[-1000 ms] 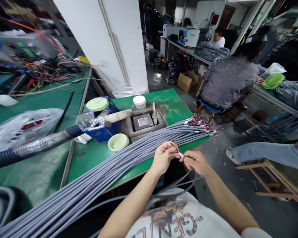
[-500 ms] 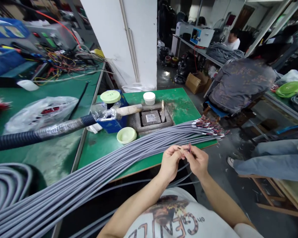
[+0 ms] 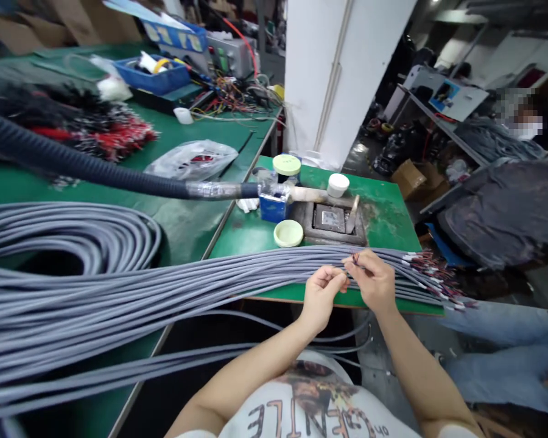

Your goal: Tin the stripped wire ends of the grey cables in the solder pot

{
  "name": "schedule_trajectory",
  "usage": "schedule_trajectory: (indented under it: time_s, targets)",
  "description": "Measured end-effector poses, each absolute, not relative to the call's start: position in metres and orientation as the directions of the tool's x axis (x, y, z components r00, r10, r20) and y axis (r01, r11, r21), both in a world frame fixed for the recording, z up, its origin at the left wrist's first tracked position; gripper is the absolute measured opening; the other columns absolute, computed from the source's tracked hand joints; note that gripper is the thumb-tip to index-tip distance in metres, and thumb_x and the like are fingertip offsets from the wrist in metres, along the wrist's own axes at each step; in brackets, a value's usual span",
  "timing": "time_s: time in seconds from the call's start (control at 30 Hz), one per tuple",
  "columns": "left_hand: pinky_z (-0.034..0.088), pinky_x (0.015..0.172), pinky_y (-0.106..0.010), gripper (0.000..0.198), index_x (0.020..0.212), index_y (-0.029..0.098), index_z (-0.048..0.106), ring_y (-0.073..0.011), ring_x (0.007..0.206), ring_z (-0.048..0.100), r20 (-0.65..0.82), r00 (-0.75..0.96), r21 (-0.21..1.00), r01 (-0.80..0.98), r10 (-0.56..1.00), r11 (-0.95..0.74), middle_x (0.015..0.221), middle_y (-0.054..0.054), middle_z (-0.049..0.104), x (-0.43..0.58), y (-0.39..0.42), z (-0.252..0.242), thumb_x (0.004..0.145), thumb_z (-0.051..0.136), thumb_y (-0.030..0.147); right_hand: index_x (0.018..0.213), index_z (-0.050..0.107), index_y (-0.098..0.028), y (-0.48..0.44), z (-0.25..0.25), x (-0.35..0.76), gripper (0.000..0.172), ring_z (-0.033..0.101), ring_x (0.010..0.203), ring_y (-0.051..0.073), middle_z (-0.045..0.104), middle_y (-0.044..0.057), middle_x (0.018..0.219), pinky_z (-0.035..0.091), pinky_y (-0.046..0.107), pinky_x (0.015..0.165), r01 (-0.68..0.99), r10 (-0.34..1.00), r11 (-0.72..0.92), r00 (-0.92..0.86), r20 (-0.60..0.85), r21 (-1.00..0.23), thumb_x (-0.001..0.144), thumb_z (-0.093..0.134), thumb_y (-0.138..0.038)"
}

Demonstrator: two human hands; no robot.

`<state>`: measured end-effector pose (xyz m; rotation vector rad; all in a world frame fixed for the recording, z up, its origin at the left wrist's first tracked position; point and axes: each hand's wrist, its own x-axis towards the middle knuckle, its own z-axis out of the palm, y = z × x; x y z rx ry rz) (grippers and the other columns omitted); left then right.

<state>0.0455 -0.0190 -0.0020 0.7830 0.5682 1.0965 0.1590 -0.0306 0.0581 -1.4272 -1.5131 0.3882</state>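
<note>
My left hand [image 3: 324, 297] is closed in a pinch near the front edge of the green bench. Thin dark wire shows at its fingertips, too small to make out fully. Close beside it on the right, my right hand [image 3: 377, 281] pinches several fine coloured wires [image 3: 355, 260], whose ends stick up above the thumb. Behind both hands lies a thick bundle of grey cables [image 3: 256, 267]. Stripped ends with red and dark wires [image 3: 432, 274] fan out at the bundle's right end. A few loose grey cables [image 3: 274, 328] hang below the hands.
Behind the bundle sit a solder pot [image 3: 331, 220] with a scraper [image 3: 354, 213], a pale green dish [image 3: 288, 233], a white tub [image 3: 338, 184] and a blue box [image 3: 274, 208]. A dark hose [image 3: 155, 185] crosses from the left. Coiled cable [image 3: 137, 237] lies left; a person [image 3: 497, 207] sits right.
The view has turned left, so the bench things appear further right. My hands have drawn slightly apart and now appear in front of the cable bundle, both still pinching.
</note>
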Motion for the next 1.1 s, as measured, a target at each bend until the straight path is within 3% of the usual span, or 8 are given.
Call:
schedule_trajectory:
  time_s: [0.07,0.13,0.2,0.37,0.5,0.6,0.93,1.1]
  targets:
    - [0.044,0.068,-0.030,0.011,0.076,0.018,0.064,-0.0154,0.067,0.055,0.113,0.315,0.909,-0.415,0.942,0.030,0.070,-0.003,0.063,0.028,-0.011,-0.002,0.079,0.064,0.028,0.070,0.065,-0.019,0.000,0.065,0.155,0.019,0.055,0.069,0.015,0.059,0.002,0.072,0.042,0.029,0.065,0.617,0.910,0.261,0.100,0.402,-0.743,0.085,0.058,-0.029]
    - [0.042,0.076,-0.034,0.007,0.080,0.020,0.068,-0.0190,0.075,0.056,0.301,0.277,0.944,-0.219,0.912,-0.246,0.076,-0.005,0.066,0.010,-0.003,-0.006,0.081,0.062,0.024,0.066,0.063,-0.018,0.033,0.069,0.150,0.023,0.051,0.064,0.013,0.055,0.001,0.068,0.039,0.027,0.062,0.657,0.927,0.270,0.019,0.374,-0.704,0.085,0.058,-0.030]
    - [0.040,0.080,-0.037,0.011,0.087,0.022,0.068,-0.0214,0.081,0.056,0.425,0.274,0.902,-0.049,0.863,-0.429,0.081,-0.007,0.067,-0.005,0.003,-0.015,0.082,0.058,0.020,0.059,0.060,-0.017,0.065,0.066,0.144,0.027,0.047,0.061,0.012,0.051,-0.001,0.063,0.036,0.026,0.060,0.709,0.939,0.284,-0.071,0.336,-0.645,0.083,0.058,-0.030]
    - [0.037,0.080,-0.038,0.019,0.097,0.021,0.065,-0.0223,0.088,0.057,0.515,0.405,0.761,0.190,0.756,-0.620,0.091,-0.009,0.068,-0.016,0.011,-0.039,0.085,0.050,0.017,0.057,0.063,-0.016,0.122,0.046,0.120,0.028,0.046,0.064,0.012,0.052,0.000,0.061,0.031,0.026,0.061,0.874,0.959,0.277,-0.222,0.179,-0.400,0.081,0.058,-0.029]
    - [0.037,0.081,-0.038,0.020,0.098,0.020,0.063,-0.0221,0.091,0.057,0.544,0.451,0.697,0.227,0.708,-0.681,0.093,-0.009,0.067,-0.015,0.013,-0.044,0.085,0.048,0.016,0.071,0.071,-0.018,0.138,0.033,0.105,0.023,0.051,0.075,0.015,0.062,0.002,0.073,0.031,0.026,0.066,0.949,0.970,0.241,-0.239,0.037,-0.201,0.082,0.056,-0.031]
    - [0.037,0.081,-0.038,0.021,0.098,0.020,0.063,-0.0221,0.091,0.057,0.565,0.446,0.683,0.219,0.694,-0.697,0.093,-0.009,0.067,-0.015,0.013,-0.045,0.084,0.048,0.016,0.076,0.072,-0.019,0.143,0.027,0.100,0.022,0.052,0.078,0.016,0.065,0.003,0.077,0.030,0.027,0.066,0.963,0.971,0.234,-0.237,-0.007,-0.132,0.082,0.055,-0.031]
    - [0.039,0.082,-0.036,0.013,0.093,0.018,0.059,-0.0187,0.089,0.056,0.612,0.428,0.618,0.266,0.665,-0.740,0.090,-0.005,0.066,-0.014,0.014,-0.050,0.085,0.049,0.016,0.078,0.073,-0.019,0.146,0.029,0.101,0.023,0.055,0.078,0.018,0.068,0.005,0.082,0.031,0.028,0.065,0.975,0.975,0.217,-0.219,-0.025,-0.054,0.083,0.053,-0.031]
    - [0.040,0.083,-0.036,0.012,0.094,0.018,0.058,-0.0185,0.090,0.056,0.602,0.439,0.626,0.259,0.667,-0.736,0.092,-0.004,0.066,-0.015,0.014,-0.051,0.085,0.051,0.016,0.071,0.071,-0.018,0.145,0.051,0.149,0.029,0.055,0.069,0.015,0.066,0.003,0.074,0.033,0.026,0.063,0.983,0.983,0.162,-0.153,0.103,-0.091,0.083,0.053,-0.038]
